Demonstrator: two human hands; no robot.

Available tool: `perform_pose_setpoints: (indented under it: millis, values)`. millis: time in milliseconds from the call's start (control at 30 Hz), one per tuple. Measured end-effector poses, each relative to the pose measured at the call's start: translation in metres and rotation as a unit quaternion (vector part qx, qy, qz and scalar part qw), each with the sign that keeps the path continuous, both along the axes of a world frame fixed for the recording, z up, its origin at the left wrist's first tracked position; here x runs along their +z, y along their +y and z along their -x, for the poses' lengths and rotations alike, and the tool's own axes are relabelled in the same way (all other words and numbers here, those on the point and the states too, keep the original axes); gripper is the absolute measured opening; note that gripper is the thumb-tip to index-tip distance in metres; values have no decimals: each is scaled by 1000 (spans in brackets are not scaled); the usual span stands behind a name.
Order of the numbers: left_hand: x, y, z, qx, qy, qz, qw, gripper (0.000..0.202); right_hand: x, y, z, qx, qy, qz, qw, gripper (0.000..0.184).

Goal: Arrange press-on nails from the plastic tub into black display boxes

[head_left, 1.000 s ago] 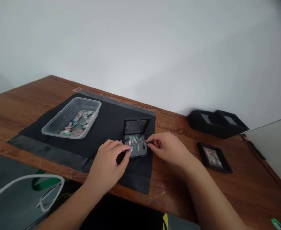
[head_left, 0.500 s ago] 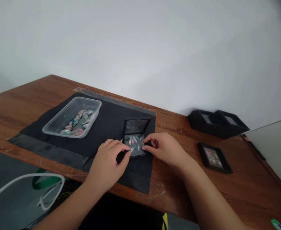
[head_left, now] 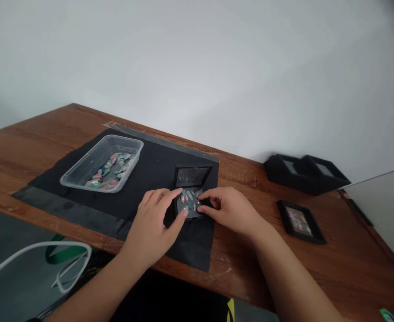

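Fingertips of left hand and right hand on open black case.

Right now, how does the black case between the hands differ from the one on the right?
The case between the hands has its lid raised; the case on the right lies flat. The first sits on the black cloth, the second on the bare table. The left hand and right hand touch only the first. Both are black and hold small coloured pieces.
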State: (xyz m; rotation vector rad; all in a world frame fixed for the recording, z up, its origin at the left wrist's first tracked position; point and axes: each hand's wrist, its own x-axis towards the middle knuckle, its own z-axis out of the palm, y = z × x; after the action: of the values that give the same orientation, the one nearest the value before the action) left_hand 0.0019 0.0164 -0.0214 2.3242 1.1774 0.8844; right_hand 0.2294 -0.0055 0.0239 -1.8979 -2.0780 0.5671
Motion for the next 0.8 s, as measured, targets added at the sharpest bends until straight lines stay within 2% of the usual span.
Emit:
perform_pose_setpoints:
  millis: [67,233,467,800]
  values:
    - [0,0,-1,-6,27,-8,1000,43,0,0,0,3,-2,-2,1000,21]
    - [-1,0,-2,-30,71,-11,997,36,1,-1,2,3,-9,-8,1000,20]
    - [-3,-2,-3,-46,110,-28,992,47,3,-2,4,6,-16,-18,1000,20]
    - [-8,-1,-5,-39,105,-44,993,52,4,-2,6,5,-23,-4,1000,20]
